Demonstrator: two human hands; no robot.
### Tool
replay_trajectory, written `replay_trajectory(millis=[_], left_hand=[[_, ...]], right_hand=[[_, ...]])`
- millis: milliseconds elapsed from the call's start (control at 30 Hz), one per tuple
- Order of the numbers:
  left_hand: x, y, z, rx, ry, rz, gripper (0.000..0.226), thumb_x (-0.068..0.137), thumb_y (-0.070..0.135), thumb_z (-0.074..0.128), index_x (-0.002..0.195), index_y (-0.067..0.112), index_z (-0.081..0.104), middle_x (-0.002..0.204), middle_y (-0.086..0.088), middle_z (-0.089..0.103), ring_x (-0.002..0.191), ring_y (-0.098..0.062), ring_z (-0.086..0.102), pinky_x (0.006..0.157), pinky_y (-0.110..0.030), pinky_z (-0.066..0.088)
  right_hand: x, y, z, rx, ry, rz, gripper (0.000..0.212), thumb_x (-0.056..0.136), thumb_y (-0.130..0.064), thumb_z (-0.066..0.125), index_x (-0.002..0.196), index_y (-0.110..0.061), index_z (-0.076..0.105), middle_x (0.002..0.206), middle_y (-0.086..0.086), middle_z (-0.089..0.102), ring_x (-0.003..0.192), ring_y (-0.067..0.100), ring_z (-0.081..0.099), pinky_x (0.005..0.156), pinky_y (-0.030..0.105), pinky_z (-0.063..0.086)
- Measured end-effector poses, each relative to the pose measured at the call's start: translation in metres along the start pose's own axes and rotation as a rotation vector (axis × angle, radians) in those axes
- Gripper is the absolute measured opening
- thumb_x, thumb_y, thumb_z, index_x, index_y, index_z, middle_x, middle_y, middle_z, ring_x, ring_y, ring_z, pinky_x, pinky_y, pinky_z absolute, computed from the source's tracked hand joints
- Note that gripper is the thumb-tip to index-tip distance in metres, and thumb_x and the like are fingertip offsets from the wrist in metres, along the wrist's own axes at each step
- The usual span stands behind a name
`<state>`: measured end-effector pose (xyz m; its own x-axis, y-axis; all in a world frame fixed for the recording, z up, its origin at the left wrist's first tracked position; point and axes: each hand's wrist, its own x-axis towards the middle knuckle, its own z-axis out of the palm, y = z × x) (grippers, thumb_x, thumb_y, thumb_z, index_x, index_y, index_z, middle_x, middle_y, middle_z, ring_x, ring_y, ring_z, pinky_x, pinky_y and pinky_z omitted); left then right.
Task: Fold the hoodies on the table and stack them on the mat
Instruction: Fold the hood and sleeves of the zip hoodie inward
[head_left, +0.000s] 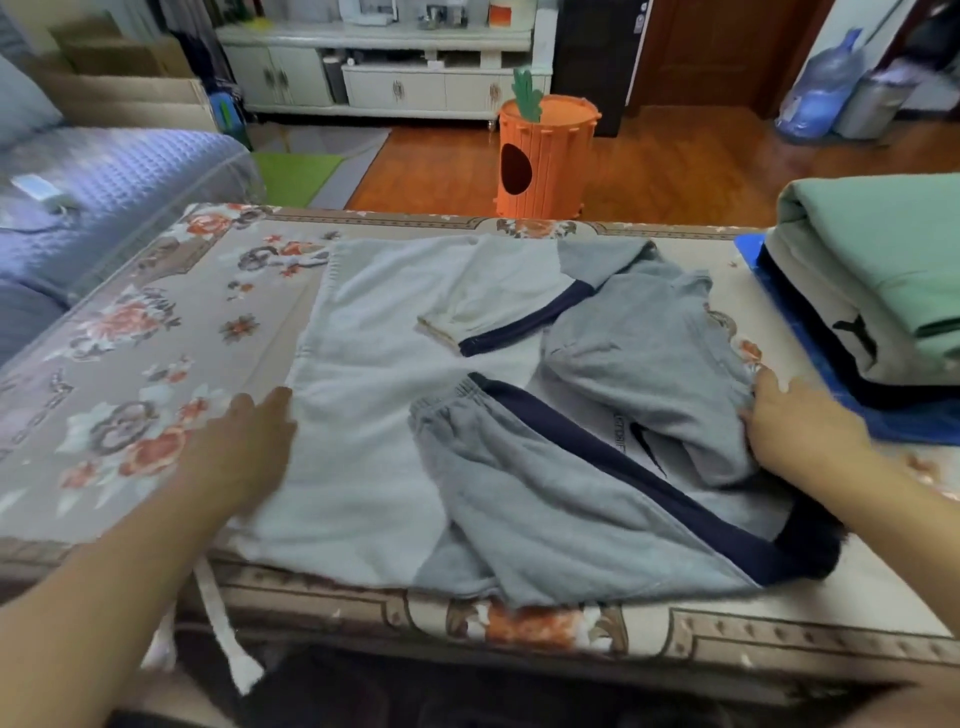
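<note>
Single head-worn wide-angle view, looking forward and down from close above the table (156, 322); near edge at 6 o'clock, room floor toward 12 o'clock.

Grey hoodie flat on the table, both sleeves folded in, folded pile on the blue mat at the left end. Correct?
Not quite. In the head view the folded pile sits on the blue mat at the right end of the table, not the left. The grey hoodie does lie flat with both sleeves folded in.
</note>
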<state>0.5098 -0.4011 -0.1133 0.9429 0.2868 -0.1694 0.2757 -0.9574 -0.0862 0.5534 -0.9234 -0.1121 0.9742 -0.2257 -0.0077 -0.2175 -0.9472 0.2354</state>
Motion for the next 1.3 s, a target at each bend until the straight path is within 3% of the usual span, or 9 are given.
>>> replay_trajectory(millis=[167, 333, 500, 633, 733, 900, 1000, 1200, 1300], left_hand=[[-0.040, -0.015, 0.028, -0.191, -0.079, -0.186, 0.064, 0.101, 0.061, 0.022, 0.157, 0.030, 0.012, 0.157, -0.016, 0.034, 0.129, -0.044, 0.050, 0.100, -0.054, 0.043], [-0.066, -0.034, 0.023, -0.240, -0.093, -0.202, 0.060, 0.105, 0.053, 0.033, 0.153, 0.018, 0.028, 0.151, -0.016, 0.048, 0.129, -0.041, 0.052, 0.102, -0.049, 0.042], [-0.084, -0.055, 0.008, -0.540, -0.222, -0.135, 0.079, 0.092, 0.058, 0.063, 0.154, 0.030, 0.024, 0.145, -0.012, 0.053, 0.119, -0.033, 0.058, 0.099, -0.041, 0.042], [-0.098, -0.094, 0.006, -0.265, -0.434, -0.013, 0.060, 0.084, 0.035, 0.079, 0.124, 0.036, 0.034, 0.112, -0.001, 0.061, 0.089, -0.014, 0.059, 0.076, -0.033, 0.044], [-0.091, -0.111, -0.007, -0.032, -0.309, -0.076, 0.029, 0.093, 0.019, 0.062, 0.120, 0.027, 0.053, 0.122, -0.006, 0.061, 0.095, -0.019, 0.055, 0.070, -0.028, 0.043], [-0.073, -0.084, -0.014, 0.138, 0.544, 0.142, 0.052, 0.078, 0.004, 0.072, 0.127, 0.022, 0.066, 0.133, -0.021, 0.055, 0.120, -0.046, 0.051, 0.098, -0.061, 0.044], [-0.065, -0.048, -0.009, -0.011, 0.173, 0.309, 0.082, 0.095, 0.035, 0.065, 0.159, 0.042, 0.015, 0.168, -0.005, 0.006, 0.151, -0.037, 0.014, 0.117, -0.059, 0.028], [-0.081, -0.068, -0.008, -0.106, 0.265, 0.045, 0.038, 0.104, 0.049, 0.038, 0.088, 0.017, 0.051, 0.087, -0.005, 0.058, 0.077, -0.028, 0.053, 0.072, -0.040, 0.045], [-0.106, -0.074, 0.015, -0.284, 0.151, 0.220, 0.037, 0.103, 0.050, 0.039, 0.099, 0.021, 0.060, 0.096, 0.002, 0.060, 0.088, -0.023, 0.059, 0.079, -0.041, 0.048]], right_hand=[[-0.040, -0.071, -0.025, 0.277, 0.203, -0.460, 0.056, 0.099, -0.045, 0.037, 0.146, -0.015, 0.046, 0.149, 0.021, 0.043, 0.132, 0.042, 0.039, 0.110, 0.053, 0.031], [-0.087, -0.118, -0.003, 0.140, -0.229, -0.816, 0.086, 0.081, -0.078, -0.006, 0.158, -0.040, -0.005, 0.167, -0.001, -0.014, 0.153, 0.019, -0.014, 0.124, 0.039, -0.005], [-0.115, -0.120, -0.009, 0.148, -0.065, -0.879, 0.081, 0.087, -0.079, -0.001, 0.158, -0.040, 0.000, 0.165, -0.009, -0.019, 0.150, 0.015, -0.024, 0.122, 0.036, -0.014], [-0.127, -0.138, -0.013, 0.205, -0.130, -0.892, 0.075, 0.092, -0.072, 0.010, 0.159, -0.039, 0.009, 0.167, -0.009, -0.008, 0.152, 0.015, -0.013, 0.122, 0.033, -0.010], [-0.120, -0.147, -0.014, 0.208, -0.104, -0.885, 0.087, 0.084, -0.077, -0.004, 0.158, -0.037, 0.016, 0.167, -0.004, 0.003, 0.153, 0.017, -0.003, 0.123, 0.035, -0.004], [-0.121, -0.147, -0.007, 0.173, -0.106, -0.883, 0.103, 0.073, -0.082, -0.023, 0.157, -0.038, 0.018, 0.165, -0.002, 0.012, 0.152, 0.019, 0.005, 0.123, 0.037, 0.000], [-0.122, -0.144, -0.006, 0.167, -0.115, -0.865, 0.101, 0.075, -0.081, -0.022, 0.157, -0.039, 0.019, 0.165, -0.002, 0.014, 0.152, 0.019, 0.005, 0.125, 0.039, 0.003], [-0.132, -0.118, -0.008, 0.199, -0.128, -0.884, 0.080, 0.085, -0.079, -0.003, 0.157, -0.045, 0.009, 0.167, -0.011, -0.002, 0.153, 0.013, -0.009, 0.125, 0.036, -0.004], [-0.138, -0.106, -0.005, 0.185, -0.166, -0.928, 0.074, 0.085, -0.084, 0.002, 0.151, -0.053, -0.013, 0.164, -0.013, -0.022, 0.149, 0.008, -0.025, 0.125, 0.037, -0.008]])
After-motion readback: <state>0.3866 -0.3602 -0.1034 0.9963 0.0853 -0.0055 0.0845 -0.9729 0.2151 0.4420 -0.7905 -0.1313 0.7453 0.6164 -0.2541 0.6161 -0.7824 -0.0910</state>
